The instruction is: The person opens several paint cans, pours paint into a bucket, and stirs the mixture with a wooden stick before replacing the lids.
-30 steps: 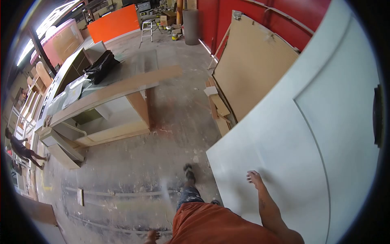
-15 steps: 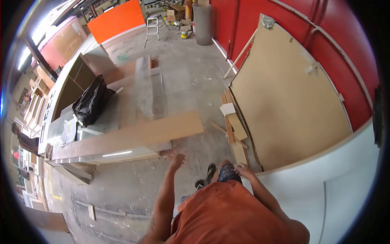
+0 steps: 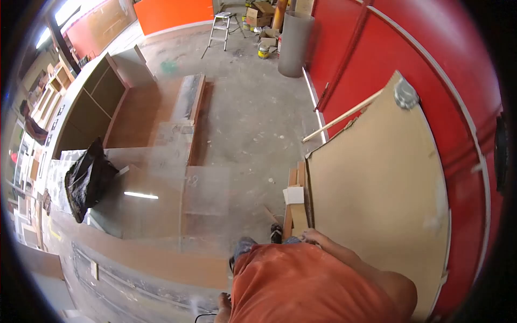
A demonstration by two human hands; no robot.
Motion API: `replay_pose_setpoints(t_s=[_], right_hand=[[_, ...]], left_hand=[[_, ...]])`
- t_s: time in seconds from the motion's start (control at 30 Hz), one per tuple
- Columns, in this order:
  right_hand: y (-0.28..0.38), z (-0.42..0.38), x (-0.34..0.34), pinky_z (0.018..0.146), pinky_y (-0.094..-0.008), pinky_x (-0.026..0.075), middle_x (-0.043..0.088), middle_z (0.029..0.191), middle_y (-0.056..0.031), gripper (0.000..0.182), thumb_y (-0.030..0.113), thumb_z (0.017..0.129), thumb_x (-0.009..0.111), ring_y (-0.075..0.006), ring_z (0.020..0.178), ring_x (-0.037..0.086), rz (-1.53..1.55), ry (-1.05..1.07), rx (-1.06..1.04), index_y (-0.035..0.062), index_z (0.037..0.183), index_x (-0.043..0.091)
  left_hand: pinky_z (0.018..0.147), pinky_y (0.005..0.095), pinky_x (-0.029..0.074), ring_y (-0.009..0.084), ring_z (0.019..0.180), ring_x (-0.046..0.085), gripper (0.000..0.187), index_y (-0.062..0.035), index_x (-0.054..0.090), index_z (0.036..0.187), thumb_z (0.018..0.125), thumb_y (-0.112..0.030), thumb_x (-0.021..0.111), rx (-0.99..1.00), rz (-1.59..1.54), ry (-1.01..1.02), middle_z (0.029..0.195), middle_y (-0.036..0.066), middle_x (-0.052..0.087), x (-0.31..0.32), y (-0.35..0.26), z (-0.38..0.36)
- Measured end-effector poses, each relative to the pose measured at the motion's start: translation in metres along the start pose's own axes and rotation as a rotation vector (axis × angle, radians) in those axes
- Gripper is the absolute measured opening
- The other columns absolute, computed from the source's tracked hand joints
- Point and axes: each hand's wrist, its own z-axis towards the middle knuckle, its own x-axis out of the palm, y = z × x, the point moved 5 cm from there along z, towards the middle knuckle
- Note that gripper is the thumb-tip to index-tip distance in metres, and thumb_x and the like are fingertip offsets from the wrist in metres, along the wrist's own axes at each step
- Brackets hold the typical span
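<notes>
At the bottom edge, my left hand (image 3: 224, 300) is only partly in view, low beside my orange shirt (image 3: 307, 280). Its fingers are largely hidden, and a thin black loop (image 3: 204, 316) shows close by. My right hand (image 3: 311, 236) is in front of my body with the fingers curled together; anything inside them is hidden. It overlaps the lower edge of a large tan board (image 3: 377, 177) leaning on the red wall. Left of me lies a long brown plank (image 3: 177, 261), blurred, along the near side of the low panels.
Stacked wood offcuts (image 3: 293, 215) and a white block (image 3: 294, 195) stand by the tan board. A crumpled black plastic bag (image 3: 89, 180) sits on the left. Farther off are a stepladder (image 3: 219, 31), a grey cylinder (image 3: 295, 46) and a person (image 3: 33, 126) at far left.
The view has shifted forward and to the right. My left hand, spread near the plank before, has dropped toward the bottom edge. My right hand stays close to my body.
</notes>
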Motion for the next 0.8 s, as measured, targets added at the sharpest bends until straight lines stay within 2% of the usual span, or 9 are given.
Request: replay_pose_setpoints(t_s=[0.03, 0.13, 0.33, 0.53, 0.67, 0.7, 0.73, 0.77, 0.8], right_hand=[[0.050, -0.021, -0.033, 0.058, -0.0372, 0.053, 0.070, 0.095, -0.0111, 0.031, 0.029, 0.096, 0.056, -0.0193, 0.077, 0.065, 0.172, -0.050, 0.246, 0.0020, 0.110, 0.066], [0.112, 0.052, -0.128, 0.065, -0.0323, 0.055, 0.067, 0.098, -0.0100, 0.028, 0.027, 0.100, 0.054, -0.0185, 0.085, 0.064, 0.261, 0.007, 0.269, 0.0022, 0.110, 0.062], [0.339, 0.201, -0.301, 0.067, -0.0284, 0.052, 0.065, 0.099, -0.0046, 0.030, 0.033, 0.100, 0.055, -0.0128, 0.082, 0.061, 0.233, -0.009, -0.131, 0.0063, 0.112, 0.062], [0.434, 0.309, -0.452, 0.064, -0.0281, 0.051, 0.066, 0.097, -0.0019, 0.030, 0.035, 0.099, 0.057, -0.0121, 0.077, 0.061, 0.276, -0.094, -0.096, 0.0095, 0.114, 0.063], [0.407, 0.321, -0.536, 0.052, -0.0250, 0.047, 0.065, 0.086, -0.0006, 0.030, 0.036, 0.096, 0.061, -0.0117, 0.061, 0.058, 0.289, -0.179, 0.012, 0.0100, 0.113, 0.063], [0.367, 0.344, -0.548, 0.058, -0.0283, 0.050, 0.066, 0.084, -0.0023, 0.032, 0.038, 0.097, 0.058, -0.0140, 0.067, 0.061, 0.368, -0.157, 0.091, 0.0105, 0.113, 0.063], [0.353, 0.342, -0.564, 0.065, -0.0324, 0.052, 0.066, 0.089, -0.0060, 0.032, 0.036, 0.097, 0.056, -0.0189, 0.075, 0.064, 0.431, -0.236, 0.188, 0.0098, 0.112, 0.063], [0.339, 0.339, -0.574, 0.073, -0.0383, 0.053, 0.066, 0.095, -0.0094, 0.028, 0.032, 0.096, 0.055, -0.0239, 0.082, 0.064, 0.614, -0.283, 0.191, 0.0097, 0.112, 0.063], [0.313, 0.345, -0.577, 0.076, -0.0419, 0.053, 0.065, 0.101, -0.0112, 0.028, 0.029, 0.096, 0.054, -0.0286, 0.085, 0.064, 0.710, -0.373, 0.412, 0.0091, 0.114, 0.062]], left_hand=[[0.075, 0.0485, 0.055, 0.0338, 0.098, 0.067, 0.027, -0.0096, 0.063, 0.112, 0.091, -0.026, 0.058, 0.010, 0.000, 0.030, 0.113, 0.016, 0.066, 0.025, -0.008, -0.004], [0.074, 0.0485, 0.055, 0.0339, 0.096, 0.067, 0.026, -0.0095, 0.063, 0.111, 0.091, -0.026, 0.058, 0.058, -0.036, 0.075, 0.111, 0.016, 0.067, 0.100, -0.075, -0.003], [0.071, 0.0485, 0.055, 0.0340, 0.093, 0.067, 0.024, -0.0094, 0.064, 0.108, 0.091, -0.026, 0.058, 0.101, 0.016, 0.113, 0.108, 0.015, 0.067, 0.235, -0.243, 0.039], [0.069, 0.0486, 0.055, 0.0342, 0.089, 0.068, 0.023, -0.0092, 0.064, 0.105, 0.091, -0.026, 0.059, 0.155, 0.310, 0.173, 0.105, 0.015, 0.068, 0.378, -0.482, 0.079], [0.067, 0.0486, 0.055, 0.0343, 0.087, 0.068, 0.022, -0.0092, 0.064, 0.103, 0.091, -0.026, 0.059, 0.655, 1.044, 0.299, 0.103, 0.015, 0.068, 0.503, -0.757, 0.114], [0.065, 0.0490, 0.055, 0.0364, 0.075, 0.067, 0.026, -0.0065, 0.064, 0.098, 0.087, -0.030, 0.063, 0.957, 1.399, 0.187, 0.093, 0.016, 0.069, 0.528, -0.831, 0.118], [0.062, 0.0430, 0.054, 0.0321, 0.067, 0.066, 0.029, -0.0048, 0.064, 0.101, 0.087, -0.030, 0.063, 1.045, 0.668, 0.280, 0.088, 0.015, 0.069, 0.549, -0.917, 0.102], [0.064, 0.0353, 0.053, 0.0245, 0.075, 0.066, 0.032, -0.0037, 0.064, 0.105, 0.090, -0.031, 0.059, 0.563, 0.244, 0.297, 0.094, 0.011, 0.069, 0.569, -0.973, 0.114], [0.065, 0.0302, 0.051, 0.0193, 0.081, 0.065, 0.034, -0.0038, 0.063, 0.110, 0.094, -0.032, 0.055, 0.635, 0.152, 0.284, 0.098, 0.008, 0.068, 0.595, -1.048, 0.080]])
